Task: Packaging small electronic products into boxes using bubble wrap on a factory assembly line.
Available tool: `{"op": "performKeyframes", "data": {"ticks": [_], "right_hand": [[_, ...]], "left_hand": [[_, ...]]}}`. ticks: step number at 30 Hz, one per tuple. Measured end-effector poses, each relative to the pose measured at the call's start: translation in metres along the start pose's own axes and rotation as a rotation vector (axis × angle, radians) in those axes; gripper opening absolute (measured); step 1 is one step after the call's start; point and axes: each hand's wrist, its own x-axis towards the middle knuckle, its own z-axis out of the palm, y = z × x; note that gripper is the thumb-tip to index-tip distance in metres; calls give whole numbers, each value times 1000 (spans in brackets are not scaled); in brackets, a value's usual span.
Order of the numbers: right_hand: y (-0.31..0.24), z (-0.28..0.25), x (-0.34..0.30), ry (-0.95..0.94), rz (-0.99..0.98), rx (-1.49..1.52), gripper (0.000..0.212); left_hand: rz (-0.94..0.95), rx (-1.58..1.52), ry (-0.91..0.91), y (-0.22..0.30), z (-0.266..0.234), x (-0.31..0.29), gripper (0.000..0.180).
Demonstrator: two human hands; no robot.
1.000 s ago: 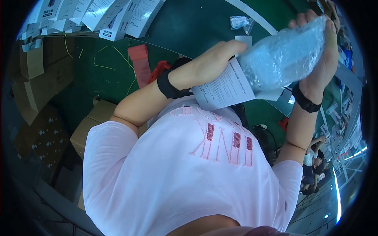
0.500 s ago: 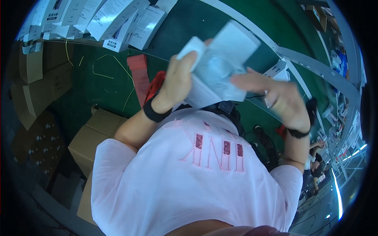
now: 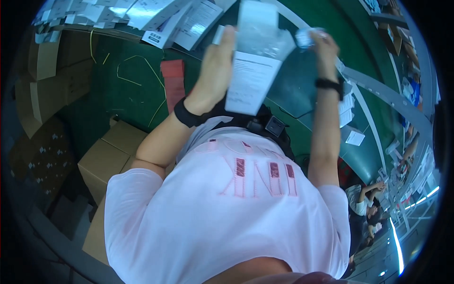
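White cartons (image 3: 201,23) line the desk's (image 3: 298,78) far left. Right of them, the left hand (image 3: 215,71) grips an open box (image 3: 253,83); bubble wrap (image 3: 265,46), earlier outside, sits inside. The right hand (image 3: 326,49) meets a plastic packet (image 3: 303,39), grip too blurred to tell.

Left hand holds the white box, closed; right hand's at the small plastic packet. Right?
Not quite: the white box is open, its flap raised and bubble wrap showing at its mouth in the head view. The left hand does hold it, and the right hand is at the small plastic packet.
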Motion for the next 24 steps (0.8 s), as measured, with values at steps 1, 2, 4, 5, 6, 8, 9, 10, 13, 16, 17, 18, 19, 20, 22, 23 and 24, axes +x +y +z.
{"op": "performKeyframes", "data": {"ticks": [1, 2, 4, 5, 6, 8, 9, 10, 13, 16, 17, 18, 19, 20, 22, 23, 24], "right_hand": [[-55, -6, -26, -51, -86, 149, 25], [-98, -16, -43, -116, -223, 227, 16], [-177, -40, -94, -169, -359, 132, 18], [-202, -42, -117, -223, -420, -19, 20], [-221, -41, -139, -266, -475, -174, 23], [-234, -22, -162, -416, -354, -310, 20], [-231, -22, -169, -437, -491, -425, 16], [-229, -25, -173, -472, -480, -594, 18], [-234, -35, -187, -497, -422, -821, 32], [-248, -57, -181, -1047, -199, -847, 21], [-248, -58, -180, -1035, -195, -850, 21], [-247, -57, -181, -1040, -224, -823, 19], [-247, -56, -184, -1046, -256, -797, 16], [-245, -49, -187, -1066, -145, -783, 13], [-236, -41, -192, -981, 216, -632, 3], [-231, -41, -197, -974, 209, -630, 3], [-228, -39, -200, -896, 126, -625, 5]], "left_hand": [[-25, -119, -78, -1, 3, -1, 68], [-78, -265, -59, 1, 16, -4, 69], [-82, -222, -197, 13, 34, -12, 69], [-80, -169, -284, 18, 40, -17, 70], [-34, -36, -356, 22, 44, -20, 70], [-26, -118, -378, 26, 53, -29, 70], [-26, -200, -421, 29, 58, -32, 71], [-26, -202, -452, 30, 62, -34, 71], [-87, -229, -493, 23, 66, -41, 71], [-107, -110, -616, 25, 65, -44, 69], [-103, -101, -664, 32, 65, -46, 65], [-98, -91, -716, 36, 66, -49, 62], [-96, -90, -731, 37, 69, -53, 62], [-89, -199, -834, 37, 71, -58, 57], [-74, -300, -935, 37, 70, -55, 54], [-123, -309, -976, 34, 64, -51, 51], [-171, -318, -1008, 30, 59, -49, 55]]}}
